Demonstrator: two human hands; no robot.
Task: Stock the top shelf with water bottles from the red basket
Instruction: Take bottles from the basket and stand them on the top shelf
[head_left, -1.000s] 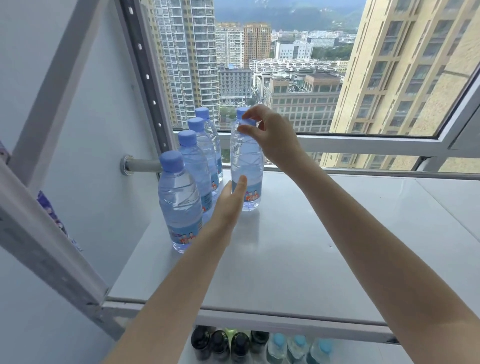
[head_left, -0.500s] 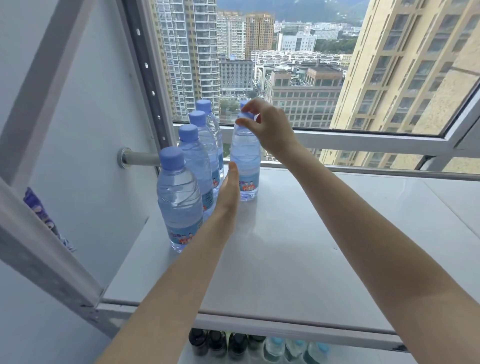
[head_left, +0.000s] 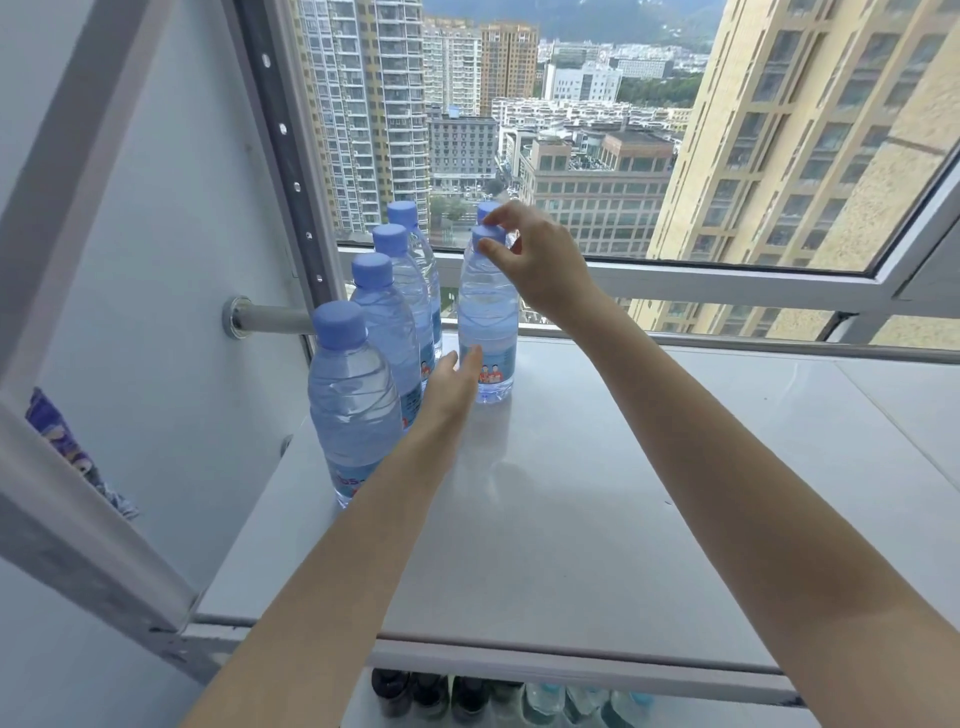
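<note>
The right hand (head_left: 540, 265) pinches the blue cap (head_left: 487, 233) of a clear plastic water bottle (head_left: 487, 322); the left hand (head_left: 449, 387), fingers straight, touches its label (head_left: 497, 372).

Bottles (head_left: 353, 395): clear thin plastic, ribbed, glossy. Caps (head_left: 340, 325): blue plastic, matt. Labels (head_left: 496, 371): printed film, shiny. Shelf (head_left: 571, 519): pale, smooth, soft sheen, faint reflections. Upright (head_left: 283, 156): dark perforated metal, dull. Pipe (head_left: 275, 318): grey metal, smooth. Window frame (head_left: 727, 283): pale painted metal, satin.
</note>
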